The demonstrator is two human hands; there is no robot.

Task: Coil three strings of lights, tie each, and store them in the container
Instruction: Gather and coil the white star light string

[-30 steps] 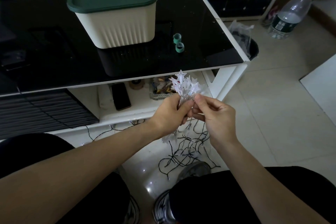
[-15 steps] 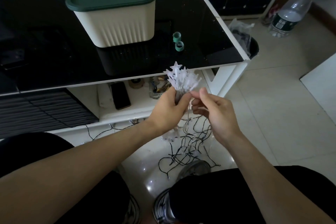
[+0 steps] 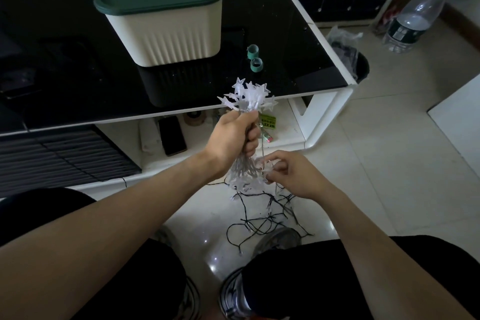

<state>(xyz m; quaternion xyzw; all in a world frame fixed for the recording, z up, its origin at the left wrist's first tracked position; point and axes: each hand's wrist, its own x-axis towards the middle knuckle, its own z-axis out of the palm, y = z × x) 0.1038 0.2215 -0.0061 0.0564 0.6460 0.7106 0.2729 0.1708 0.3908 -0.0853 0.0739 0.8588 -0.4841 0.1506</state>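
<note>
Lidded container (image 3: 166,26) on dark surface (image 3: 65,65), up and left of both hands. Left hand (image 3: 231,138) fisted round star lights (image 3: 246,96), stars fanned above the fist. Two green ties (image 3: 255,58) beyond. Right hand (image 3: 293,174) lower, fingertips pinching one star beneath the bunch. Loose black string (image 3: 262,218) on floor below hands.

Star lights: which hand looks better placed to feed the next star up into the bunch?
Probably the right hand: it already pinches the strand below the bunch of star lights, while the left hand is busy gripping that bunch.
</note>
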